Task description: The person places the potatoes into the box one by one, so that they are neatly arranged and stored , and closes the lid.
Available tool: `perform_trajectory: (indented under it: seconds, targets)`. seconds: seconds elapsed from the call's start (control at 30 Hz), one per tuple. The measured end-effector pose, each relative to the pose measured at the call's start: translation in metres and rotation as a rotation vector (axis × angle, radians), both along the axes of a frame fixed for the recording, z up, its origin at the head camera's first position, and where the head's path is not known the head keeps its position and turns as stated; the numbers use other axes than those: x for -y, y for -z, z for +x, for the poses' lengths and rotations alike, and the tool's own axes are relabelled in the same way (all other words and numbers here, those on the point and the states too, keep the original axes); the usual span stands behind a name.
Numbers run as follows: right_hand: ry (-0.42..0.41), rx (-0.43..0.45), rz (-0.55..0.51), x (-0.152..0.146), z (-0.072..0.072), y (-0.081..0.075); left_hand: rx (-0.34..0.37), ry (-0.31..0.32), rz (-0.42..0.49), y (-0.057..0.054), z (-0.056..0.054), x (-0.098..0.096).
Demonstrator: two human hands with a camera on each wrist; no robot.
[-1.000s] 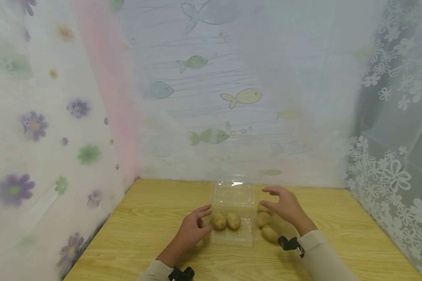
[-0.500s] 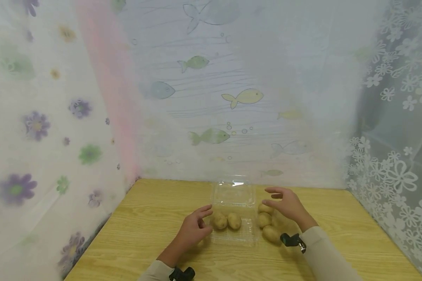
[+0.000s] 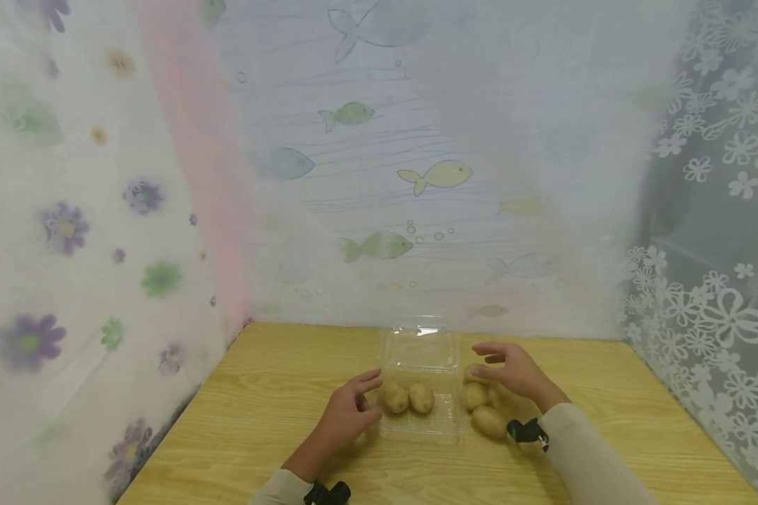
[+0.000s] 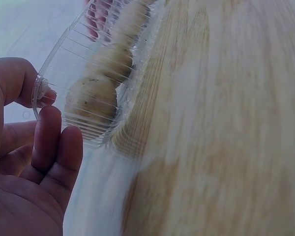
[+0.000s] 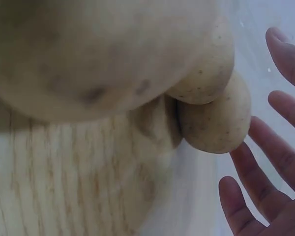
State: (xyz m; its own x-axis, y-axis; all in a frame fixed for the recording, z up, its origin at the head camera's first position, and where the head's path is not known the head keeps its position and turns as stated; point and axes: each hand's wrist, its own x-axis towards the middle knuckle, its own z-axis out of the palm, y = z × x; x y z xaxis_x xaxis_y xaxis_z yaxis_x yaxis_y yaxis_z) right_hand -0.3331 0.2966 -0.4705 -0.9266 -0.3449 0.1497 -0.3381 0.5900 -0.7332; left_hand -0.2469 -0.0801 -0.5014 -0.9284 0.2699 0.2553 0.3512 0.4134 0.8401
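Observation:
A clear plastic clamshell box (image 3: 445,414) lies with its lid raised at the back. Two potatoes (image 3: 421,398) sit side by side in its base. At the box's left side, my left hand (image 3: 347,414) pinches the rim (image 4: 38,93), as the left wrist view shows. Several loose potatoes (image 3: 489,422) stand in a row just right of the box. Over the farthest potato (image 5: 219,118) is my right hand (image 3: 512,368), its fingers spread and partly bent around it. Whether the fingertips touch that potato I cannot tell.
The wood-grain table (image 3: 278,379) extends on both sides of the box. Behind it hangs a sheet printed with fish (image 3: 442,173), and flowered sheets enclose the left and right sides. A small black camera (image 3: 527,431) is strapped at the right wrist.
My right hand has shifted slightly right, then lowered toward the farthest potato. The left hand stays at the box's left edge. The potatoes and the box keep their places.

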Motion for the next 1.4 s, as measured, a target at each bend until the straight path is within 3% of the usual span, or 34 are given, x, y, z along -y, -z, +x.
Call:
perform_trajectory:
  seconds: [0.6, 1.4]
  targets:
    - [-0.045, 0.041, 0.04, -0.0011, -0.0034, 0.0087, -0.017, 0.004, -0.005, -0.0006, -0.0019, -0.001]
    - [-0.043, 0.039, 0.105, 0.0052, -0.0004, 0.0027, -0.014, 0.014, 0.003, -0.0015, 0.001, -0.0002]
